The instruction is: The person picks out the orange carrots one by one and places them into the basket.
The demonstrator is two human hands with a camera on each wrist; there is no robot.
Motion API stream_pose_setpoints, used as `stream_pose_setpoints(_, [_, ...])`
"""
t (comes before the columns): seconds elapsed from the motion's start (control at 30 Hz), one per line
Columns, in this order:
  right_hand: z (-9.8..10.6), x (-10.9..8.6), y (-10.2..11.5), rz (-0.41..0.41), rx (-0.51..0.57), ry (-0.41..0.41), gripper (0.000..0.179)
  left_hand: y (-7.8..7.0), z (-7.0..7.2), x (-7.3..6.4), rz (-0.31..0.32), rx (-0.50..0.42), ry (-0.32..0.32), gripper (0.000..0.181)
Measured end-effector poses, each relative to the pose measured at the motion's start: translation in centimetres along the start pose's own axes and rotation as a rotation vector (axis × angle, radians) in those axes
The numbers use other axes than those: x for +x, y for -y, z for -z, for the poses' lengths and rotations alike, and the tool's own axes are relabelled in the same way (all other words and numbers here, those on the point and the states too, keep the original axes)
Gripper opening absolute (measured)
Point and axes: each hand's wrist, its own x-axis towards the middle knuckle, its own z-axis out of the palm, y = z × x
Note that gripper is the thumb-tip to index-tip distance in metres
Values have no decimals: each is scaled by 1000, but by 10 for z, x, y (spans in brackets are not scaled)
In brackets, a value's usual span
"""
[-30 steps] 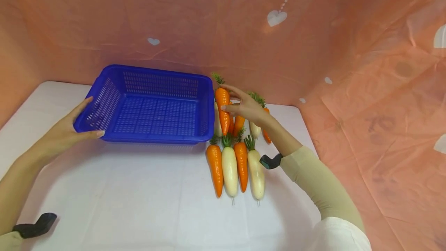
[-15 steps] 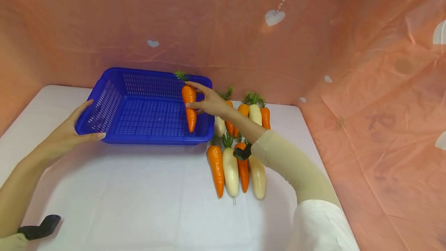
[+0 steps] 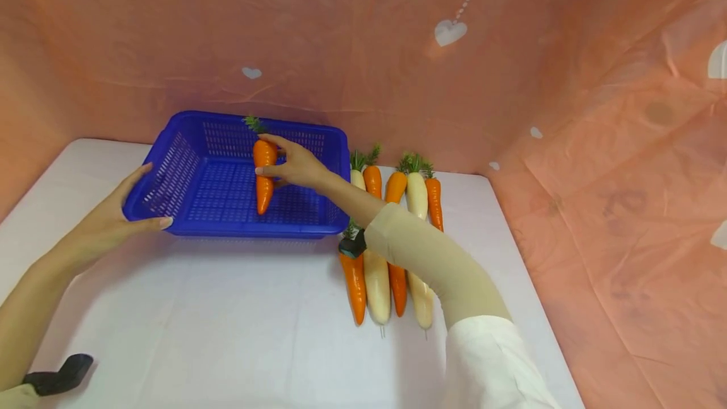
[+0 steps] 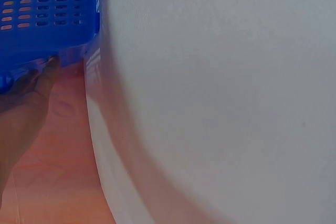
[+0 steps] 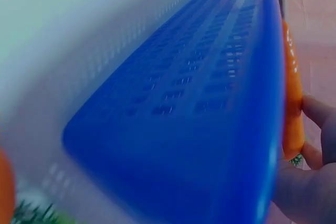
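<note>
A glossy orange carrot [image 3: 264, 169], tapering to a point, is pinched in the right fingers [image 3: 276, 140], its feathery green top just beyond them and its tip on their near side. It is over the inside of a blue rectangular plastic basket [image 3: 244, 228] with slotted walls and a gridded bottom. The left fingers [image 3: 134, 177] grip the basket's left end; its body stretches rightward from them, passing beneath the right fingers.

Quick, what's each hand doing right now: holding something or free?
Left hand: holding the left end of a blue, rectangular, perforated plastic basket.
Right hand: holding a glossy orange, tapered, green-topped carrot.
</note>
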Motion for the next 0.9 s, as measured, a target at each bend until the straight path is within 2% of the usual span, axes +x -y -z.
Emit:
stream_pose_setpoints(0.3, [-36,27,7,-52,27,-7,78,-1,-3,-2,7,-48,-7,104])
stream_pose_setpoints(0.67, [-72,45,5,-129,13,-5,91,0,-3,-2,27,-36,9,102])
stream_pose_setpoints(0.83, [-88,52,10,-124,-51,-42,92,0,-4,-3,48,-32,17,102])
stream_pose_setpoints(0.9, [-93,56,12,-124,-133,-72,91,-1,-4,-4,50,-39,20,102])
